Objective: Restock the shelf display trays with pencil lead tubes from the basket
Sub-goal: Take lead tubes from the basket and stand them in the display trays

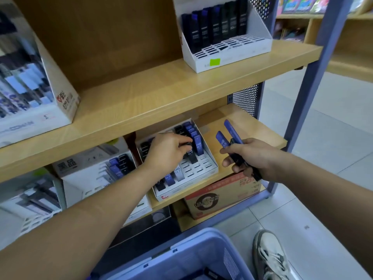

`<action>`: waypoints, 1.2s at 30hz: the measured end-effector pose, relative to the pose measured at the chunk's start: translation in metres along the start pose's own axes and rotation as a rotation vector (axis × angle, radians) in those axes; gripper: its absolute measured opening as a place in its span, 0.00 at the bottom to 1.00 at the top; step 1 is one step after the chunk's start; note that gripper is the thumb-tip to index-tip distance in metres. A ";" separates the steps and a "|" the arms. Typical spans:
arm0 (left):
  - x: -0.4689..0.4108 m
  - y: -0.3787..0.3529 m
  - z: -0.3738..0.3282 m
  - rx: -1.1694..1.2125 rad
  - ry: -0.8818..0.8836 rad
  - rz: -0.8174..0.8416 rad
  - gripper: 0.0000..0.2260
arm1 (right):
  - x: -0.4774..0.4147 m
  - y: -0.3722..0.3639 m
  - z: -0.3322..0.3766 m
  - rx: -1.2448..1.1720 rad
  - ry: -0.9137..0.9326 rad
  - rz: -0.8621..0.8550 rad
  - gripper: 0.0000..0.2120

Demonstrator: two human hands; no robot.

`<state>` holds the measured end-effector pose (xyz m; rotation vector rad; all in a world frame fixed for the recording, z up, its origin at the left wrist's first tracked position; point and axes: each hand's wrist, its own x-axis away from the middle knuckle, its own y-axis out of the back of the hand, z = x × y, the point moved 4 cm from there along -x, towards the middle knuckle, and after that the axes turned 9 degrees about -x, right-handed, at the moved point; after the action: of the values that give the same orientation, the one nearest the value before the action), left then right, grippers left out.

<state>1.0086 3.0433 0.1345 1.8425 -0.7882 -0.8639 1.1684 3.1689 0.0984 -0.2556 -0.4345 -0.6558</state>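
A white display tray (210, 168) sits on the lower shelf, holding several black and blue pencil lead tubes (198, 146) marked HB 0.7. My left hand (167, 150) reaches into this tray, fingers pinched on a black lead tube (190, 153) standing in a slot. To the right of the tray, my right hand (254, 156) grips a bundle of blue and black lead tubes (232, 134) that fan upward. The blue basket (181, 257) lies at the bottom of the view, near my feet.
The upper shelf carries another white tray (228, 55) with dark tubes at its back. Other stationery boxes (94, 172) stand left of the tray. A cardboard box (222, 197) sits under the lower shelf. My shoe (270, 257) is on the tiled floor beside the basket.
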 end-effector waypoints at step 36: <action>-0.008 0.017 0.000 0.383 0.251 -0.106 0.07 | 0.002 0.006 -0.003 -0.220 0.014 -0.238 0.13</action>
<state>1.0019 3.0436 0.1521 2.2950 -0.7366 -0.5547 1.1742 3.1712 0.0957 -0.4113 -0.3825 -0.9406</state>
